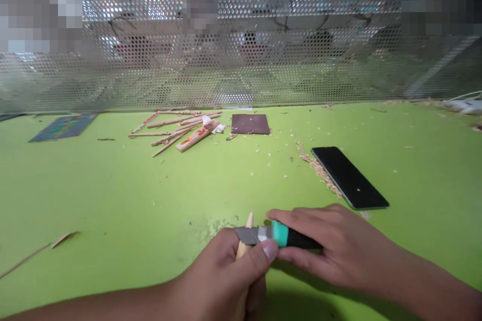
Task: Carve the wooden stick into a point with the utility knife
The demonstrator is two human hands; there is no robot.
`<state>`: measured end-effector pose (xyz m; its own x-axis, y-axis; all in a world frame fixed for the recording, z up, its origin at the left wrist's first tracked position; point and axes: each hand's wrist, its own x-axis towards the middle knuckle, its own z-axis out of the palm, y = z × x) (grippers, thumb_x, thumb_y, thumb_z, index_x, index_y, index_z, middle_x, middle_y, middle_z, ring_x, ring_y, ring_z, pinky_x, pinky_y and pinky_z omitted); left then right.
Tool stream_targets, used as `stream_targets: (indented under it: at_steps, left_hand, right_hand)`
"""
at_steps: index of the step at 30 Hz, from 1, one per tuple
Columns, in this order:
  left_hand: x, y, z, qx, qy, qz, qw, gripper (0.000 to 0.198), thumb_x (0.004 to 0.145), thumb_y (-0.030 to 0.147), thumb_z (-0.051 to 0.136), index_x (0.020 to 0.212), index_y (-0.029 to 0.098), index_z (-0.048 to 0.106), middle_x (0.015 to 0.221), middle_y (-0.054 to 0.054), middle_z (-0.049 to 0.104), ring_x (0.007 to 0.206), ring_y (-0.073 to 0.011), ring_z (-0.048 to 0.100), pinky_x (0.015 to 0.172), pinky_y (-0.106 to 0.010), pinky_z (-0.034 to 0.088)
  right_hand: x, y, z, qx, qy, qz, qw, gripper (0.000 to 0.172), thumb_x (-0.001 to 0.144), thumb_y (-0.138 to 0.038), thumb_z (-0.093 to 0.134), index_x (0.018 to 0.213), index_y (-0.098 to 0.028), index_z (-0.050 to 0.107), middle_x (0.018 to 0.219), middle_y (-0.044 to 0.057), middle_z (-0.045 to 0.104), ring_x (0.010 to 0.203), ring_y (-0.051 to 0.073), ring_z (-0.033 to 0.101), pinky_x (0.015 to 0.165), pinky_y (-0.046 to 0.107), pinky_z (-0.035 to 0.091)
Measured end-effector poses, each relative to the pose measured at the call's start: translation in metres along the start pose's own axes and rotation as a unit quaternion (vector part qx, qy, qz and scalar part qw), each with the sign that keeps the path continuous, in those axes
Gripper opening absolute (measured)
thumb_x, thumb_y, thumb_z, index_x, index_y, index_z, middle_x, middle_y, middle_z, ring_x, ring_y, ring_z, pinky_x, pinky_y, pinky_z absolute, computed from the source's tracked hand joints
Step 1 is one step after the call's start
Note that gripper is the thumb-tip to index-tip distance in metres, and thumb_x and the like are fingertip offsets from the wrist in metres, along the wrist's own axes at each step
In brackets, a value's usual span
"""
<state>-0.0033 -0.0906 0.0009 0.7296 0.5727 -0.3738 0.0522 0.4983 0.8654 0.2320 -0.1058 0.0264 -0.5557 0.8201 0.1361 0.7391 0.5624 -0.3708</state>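
Note:
My left hand is closed around a pale wooden stick, whose tapered tip points away from me. In my right hand is a utility knife with a black and teal handle. Its short grey blade lies across the stick just below the tip. My left thumb touches the knife near the base of the blade. The lower part of the stick is mostly hidden by my left hand.
On the green table a black phone lies at right, with wood shavings along it. Carved sticks, brown sandpaper and a patterned sheet lie toward the back. A perforated metal screen stands behind.

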Motion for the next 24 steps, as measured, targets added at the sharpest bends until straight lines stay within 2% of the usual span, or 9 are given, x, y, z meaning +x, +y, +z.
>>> stream_targets:
  at_steps: [9,14,16,19,24]
  left_hand:
    - [0.003,-0.002,0.003,0.008,0.065,-0.004,0.998,0.079,0.083,0.092,0.058,0.055,0.019,0.05,0.044,0.001,0.045,0.038,-0.008,0.041,0.04,-0.021,0.035]
    - [-0.001,0.005,0.008,0.02,0.083,-0.023,0.996,0.079,0.077,0.096,0.059,0.055,0.021,0.049,0.043,0.002,0.043,0.037,-0.0095,0.041,0.039,-0.022,0.036]
    - [-0.002,0.004,0.008,0.022,0.086,-0.03,0.996,0.08,0.076,0.097,0.058,0.055,0.021,0.048,0.042,0.003,0.041,0.036,-0.0094,0.041,0.037,-0.021,0.035]
    - [-0.001,-0.001,0.006,0.012,0.077,-0.025,0.997,0.078,0.078,0.096,0.059,0.057,0.022,0.048,0.042,0.004,0.042,0.036,-0.0094,0.041,0.036,-0.02,0.035]
    - [0.0,-0.008,0.001,0.02,0.047,0.005,0.999,0.069,0.092,0.084,0.057,0.067,0.02,0.052,0.05,0.004,0.047,0.04,-0.009,0.045,0.037,-0.019,0.039]
  right_hand:
    - [-0.002,-0.012,0.009,-0.019,0.053,0.019,0.998,0.056,0.114,-0.056,0.039,0.133,-0.015,0.072,0.101,0.012,0.085,0.074,0.026,0.082,0.063,0.038,0.064]
    - [0.005,0.0,0.003,-0.033,0.082,0.116,0.989,0.052,0.113,-0.052,0.042,0.132,-0.016,0.074,0.106,0.014,0.086,0.078,0.03,0.084,0.06,0.038,0.066]
    - [0.008,0.009,-0.001,-0.061,0.098,0.14,0.983,0.05,0.112,-0.051,0.045,0.131,-0.016,0.075,0.107,0.014,0.086,0.084,0.034,0.084,0.065,0.042,0.067]
    - [0.009,0.015,-0.004,-0.055,0.092,0.119,0.987,0.05,0.111,-0.052,0.046,0.131,-0.016,0.076,0.112,0.014,0.085,0.09,0.034,0.084,0.073,0.043,0.067]
    - [0.007,0.005,-0.006,0.004,0.037,0.063,0.997,0.042,0.11,-0.052,0.051,0.126,-0.022,0.076,0.107,0.01,0.086,0.081,0.027,0.082,0.069,0.035,0.064]
